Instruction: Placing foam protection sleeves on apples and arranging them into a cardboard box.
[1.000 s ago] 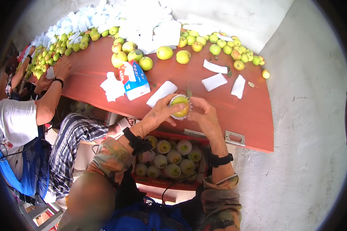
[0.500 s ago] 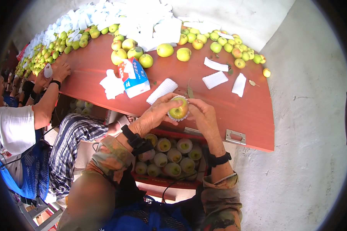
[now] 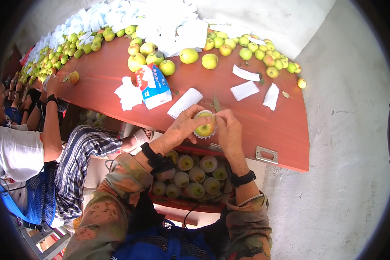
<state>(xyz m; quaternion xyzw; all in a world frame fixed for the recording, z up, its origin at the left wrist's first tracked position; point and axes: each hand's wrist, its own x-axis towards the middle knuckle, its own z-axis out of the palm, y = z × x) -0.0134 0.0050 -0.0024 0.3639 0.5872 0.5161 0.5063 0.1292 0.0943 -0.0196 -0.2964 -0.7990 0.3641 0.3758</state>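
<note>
A green apple with a reddish blush (image 3: 206, 125) sits in a white foam net (image 3: 200, 136) above the table's near edge. My left hand (image 3: 181, 127) is closed round it from the left, thumb across the apple's front. At its right side, the thumb and fingers of my right hand (image 3: 229, 133) pinch at the net's upper rim; the fingertips partly cover the spot. Just beyond lies a flat foam net (image 3: 185, 103). Below my hands stands a red box (image 3: 188, 203) filled with apples in foam nets (image 3: 196, 174).
Loose apples (image 3: 210, 61) and white foam nets (image 3: 169, 32) heap along the back of the red-brown table (image 3: 281, 138). A blue, white and red packet (image 3: 153, 86) lies mid-table near loose foam pieces (image 3: 244, 90). A wall (image 3: 333, 143) bounds the right; a co-worker (image 3: 21, 151) sits left.
My right fingers have drawn in closer to the net's rim, while my left hand still holds the apple. The co-worker's hand has pulled back leftward, and a loose apple now shows near it.
</note>
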